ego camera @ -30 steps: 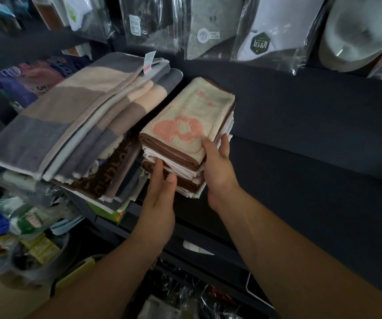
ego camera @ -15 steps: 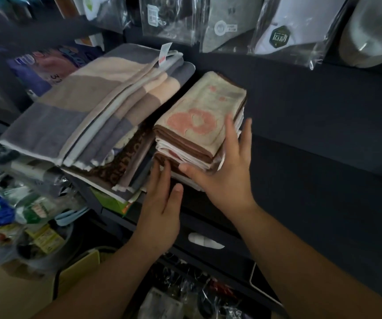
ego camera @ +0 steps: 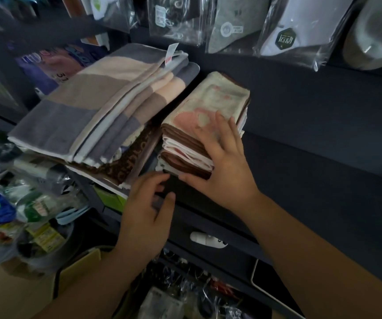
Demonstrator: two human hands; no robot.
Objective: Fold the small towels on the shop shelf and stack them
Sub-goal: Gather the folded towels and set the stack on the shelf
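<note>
Stack of small towels (ego camera: 205, 125) on shelf (ego camera: 312, 171) beside striped towels (ego camera: 107, 107): soft, light, apt to slump; right hand (ego camera: 219, 157) flat on it, left hand (ego camera: 148, 210) open, empty; grip both sides low.

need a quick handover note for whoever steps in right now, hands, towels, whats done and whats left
Right hand: open, flat on the near corner of the small towel stack, fingers on the top towel.
Left hand: open, empty, at the shelf edge just below the stack's front.
Stack sits on the dark shelf, right of the larger striped towels.
Done: small towels folded and piled.
Left: front edges look uneven, so probably square them up.
</note>
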